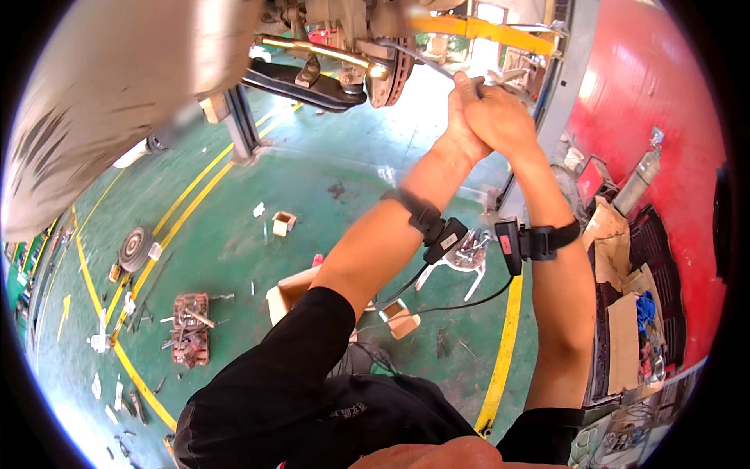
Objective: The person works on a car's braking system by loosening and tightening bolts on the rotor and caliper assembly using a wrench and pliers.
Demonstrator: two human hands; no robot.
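Observation:
Both my hands are closed together around the outer end of a long thin metal bar (428,62), just beyond the car's raised underside. My left hand (462,121) grips it from the near left, its thumb lying along the top. My right hand (504,119) wraps over from the right and covers part of the left. The bar's far end reaches the wheel hub area by the brake disc (403,72); how it engages there is hard to make out. A black lower control arm (301,84) hangs beside the disc.
A yellow lift arm (488,33) and a grey lift post (569,70) stand close to my hands. The car body (133,102) looms at upper left. Below are a white stool with tools (466,262), open cardboard boxes (400,319), a tool tray (190,328) and a wheel (136,248).

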